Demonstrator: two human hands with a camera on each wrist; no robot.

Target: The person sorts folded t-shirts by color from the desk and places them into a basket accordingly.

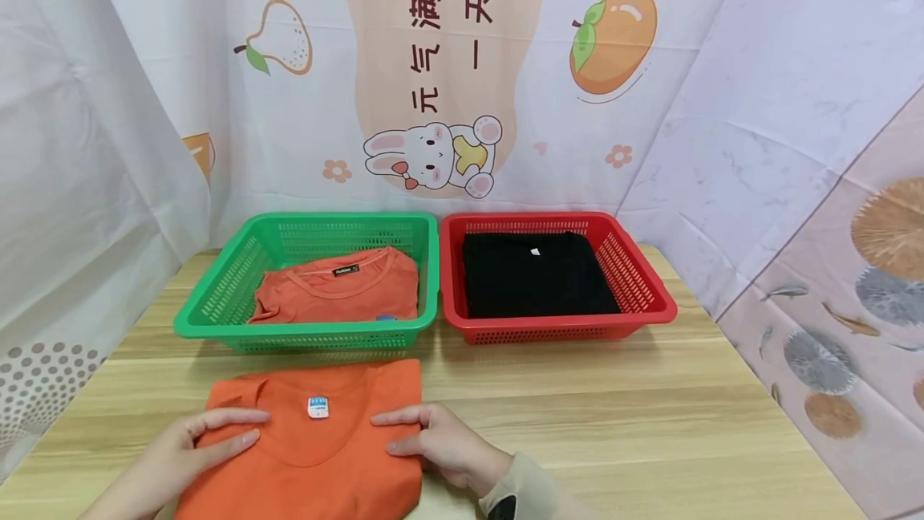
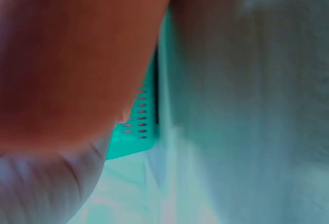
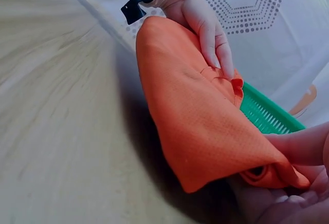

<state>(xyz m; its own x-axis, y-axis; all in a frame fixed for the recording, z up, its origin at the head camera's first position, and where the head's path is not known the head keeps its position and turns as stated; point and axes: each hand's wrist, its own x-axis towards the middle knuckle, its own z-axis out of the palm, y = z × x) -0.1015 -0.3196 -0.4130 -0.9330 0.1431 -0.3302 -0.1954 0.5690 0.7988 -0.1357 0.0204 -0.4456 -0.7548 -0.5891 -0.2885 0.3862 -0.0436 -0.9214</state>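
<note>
A folded orange T-shirt (image 1: 318,464) with a blue and white neck label is at the front left of the wooden table, its collar toward the baskets. My left hand (image 1: 191,452) holds its left side, with thumb and index finger over the top. On the right side, my right hand (image 1: 451,444) grips the edge; the right wrist view shows the cloth between thumb and the fingers (image 3: 288,203) below. The edge of the T-shirt (image 3: 205,126) nearest that camera looks raised above the table. My left hand (image 2: 56,80) fills much of the left wrist view, blurred.
Behind the T-shirt stands a green basket (image 1: 303,333) with a folded coral T-shirt (image 1: 346,287) inside. Right beside it, a red basket (image 1: 549,326) holds a folded black garment (image 1: 537,275). A printed cloth backdrop (image 1: 289,143) rises behind both baskets.
</note>
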